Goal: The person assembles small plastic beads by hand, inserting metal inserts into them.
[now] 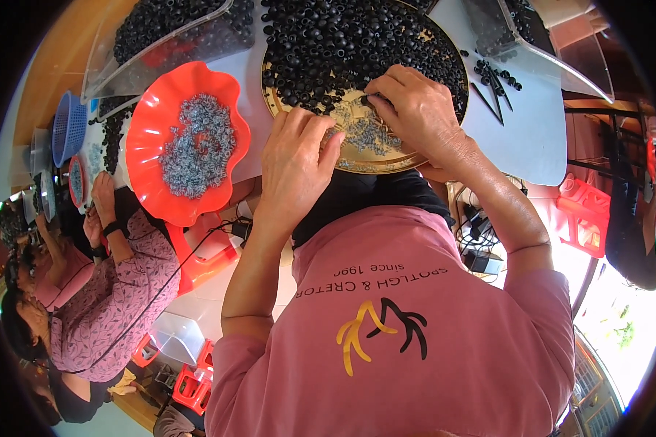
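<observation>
A round gold tray [377, 164] lies at the table's front edge, heaped toward the back with small black ring-like parts [335, 40]. On its near part are many tiny grey pieces [370, 135]. My left hand [297, 162] is over the tray's near left side, thumb and fingers drawn together; what they hold is too small to tell. My right hand [421, 113] reaches over the tray from the right, its fingertips pinched beside a small dark part at the heap's edge. Whether that part is in its grip is unclear.
Left of the tray, a wavy-rimmed red dish [143, 135] holds more grey pieces. Clear bins [189, 35] of black parts stand behind. At right lie thin black sticks [493, 102]. A co-worker [113, 306] sits at left. Red stools [584, 211] stand by the table.
</observation>
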The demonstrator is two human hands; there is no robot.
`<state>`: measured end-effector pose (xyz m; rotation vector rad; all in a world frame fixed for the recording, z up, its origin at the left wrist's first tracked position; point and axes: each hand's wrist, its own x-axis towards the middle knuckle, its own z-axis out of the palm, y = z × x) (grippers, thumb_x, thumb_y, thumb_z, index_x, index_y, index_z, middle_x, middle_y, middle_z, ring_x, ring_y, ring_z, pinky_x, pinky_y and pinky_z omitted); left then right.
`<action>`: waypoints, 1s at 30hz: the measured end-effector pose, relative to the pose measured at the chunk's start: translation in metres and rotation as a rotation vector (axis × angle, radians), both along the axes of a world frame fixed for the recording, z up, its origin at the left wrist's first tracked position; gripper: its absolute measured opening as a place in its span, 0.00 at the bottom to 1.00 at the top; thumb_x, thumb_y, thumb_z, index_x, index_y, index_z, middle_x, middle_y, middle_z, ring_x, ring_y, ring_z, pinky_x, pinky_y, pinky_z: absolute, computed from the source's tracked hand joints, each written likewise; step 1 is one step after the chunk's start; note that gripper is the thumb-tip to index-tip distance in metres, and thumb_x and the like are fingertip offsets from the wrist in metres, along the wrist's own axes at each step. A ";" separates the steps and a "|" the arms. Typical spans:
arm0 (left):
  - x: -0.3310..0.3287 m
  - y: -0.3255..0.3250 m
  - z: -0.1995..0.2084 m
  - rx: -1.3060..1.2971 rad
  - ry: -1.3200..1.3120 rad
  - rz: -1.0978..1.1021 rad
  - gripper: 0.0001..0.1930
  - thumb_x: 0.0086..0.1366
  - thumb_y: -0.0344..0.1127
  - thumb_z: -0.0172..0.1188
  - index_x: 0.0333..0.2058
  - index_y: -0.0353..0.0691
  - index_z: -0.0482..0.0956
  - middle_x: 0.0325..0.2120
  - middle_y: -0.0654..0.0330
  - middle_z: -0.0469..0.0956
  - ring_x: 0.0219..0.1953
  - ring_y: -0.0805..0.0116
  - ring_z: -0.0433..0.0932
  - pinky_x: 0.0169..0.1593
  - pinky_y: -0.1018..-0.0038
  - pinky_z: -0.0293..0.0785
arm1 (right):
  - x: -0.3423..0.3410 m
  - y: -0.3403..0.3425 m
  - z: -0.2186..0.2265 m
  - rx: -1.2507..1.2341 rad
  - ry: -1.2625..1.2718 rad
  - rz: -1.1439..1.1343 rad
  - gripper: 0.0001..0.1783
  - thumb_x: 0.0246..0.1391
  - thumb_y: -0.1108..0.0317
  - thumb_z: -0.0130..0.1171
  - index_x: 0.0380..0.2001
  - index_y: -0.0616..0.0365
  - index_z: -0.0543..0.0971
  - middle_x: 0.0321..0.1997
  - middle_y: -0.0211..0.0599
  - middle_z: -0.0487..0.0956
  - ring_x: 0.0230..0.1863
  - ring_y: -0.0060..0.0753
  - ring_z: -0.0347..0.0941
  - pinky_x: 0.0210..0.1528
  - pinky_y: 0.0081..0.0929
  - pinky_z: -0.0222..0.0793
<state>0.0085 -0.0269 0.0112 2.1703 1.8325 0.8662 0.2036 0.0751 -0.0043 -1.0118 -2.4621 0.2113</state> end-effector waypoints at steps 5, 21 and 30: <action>0.002 0.008 -0.004 0.005 -0.067 -0.018 0.08 0.59 0.33 0.67 0.35 0.38 0.80 0.32 0.58 0.75 0.37 0.56 0.74 0.39 0.62 0.73 | 0.001 0.002 0.001 -0.026 -0.013 -0.023 0.09 0.56 0.63 0.63 0.38 0.52 0.83 0.35 0.32 0.77 0.36 0.38 0.79 0.35 0.35 0.77; 0.008 0.022 -0.009 0.082 -0.225 -0.014 0.07 0.59 0.28 0.66 0.37 0.37 0.80 0.33 0.57 0.77 0.36 0.57 0.76 0.37 0.64 0.74 | 0.010 0.013 0.025 -0.360 0.200 -0.025 0.11 0.56 0.65 0.64 0.41 0.54 0.83 0.37 0.30 0.81 0.33 0.28 0.78 0.36 0.27 0.75; 0.028 0.043 -0.007 0.122 -0.651 -0.160 0.13 0.60 0.19 0.64 0.44 0.37 0.81 0.35 0.59 0.78 0.29 0.73 0.76 0.29 0.78 0.72 | 0.019 -0.005 0.029 -1.314 0.820 -0.100 0.16 0.59 0.65 0.62 0.47 0.65 0.81 0.37 0.28 0.82 0.28 0.14 0.65 0.32 0.15 0.65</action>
